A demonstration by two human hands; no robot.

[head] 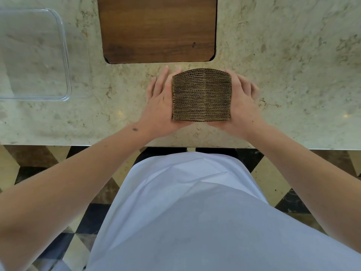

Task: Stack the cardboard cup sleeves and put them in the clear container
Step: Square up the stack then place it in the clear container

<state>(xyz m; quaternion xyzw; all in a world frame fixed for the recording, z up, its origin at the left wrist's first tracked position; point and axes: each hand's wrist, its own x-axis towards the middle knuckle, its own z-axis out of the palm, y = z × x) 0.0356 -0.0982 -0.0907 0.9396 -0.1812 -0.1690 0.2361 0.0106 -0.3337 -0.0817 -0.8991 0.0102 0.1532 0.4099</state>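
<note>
A white apron [195,212] fills the near foreground. Beyond it, the left hand [159,106] and right hand [243,106] press flat against opposite sides of the stack of cardboard cup sleeves [201,94], held between them above the marble counter [293,75]. Just beyond the stack lies a wooden board [158,28]; far to its left sits the clear container [67,61].

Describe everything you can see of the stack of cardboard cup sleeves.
The stack of cardboard cup sleeves is a tidy block of many flattened brown corrugated pieces, their wavy edges facing the camera. Its far edge bows slightly outward. It sits over the marble counter, just before the wooden board. The left hand and right hand press its two sides with nearly straight fingers. It is not in the clear container.
</note>
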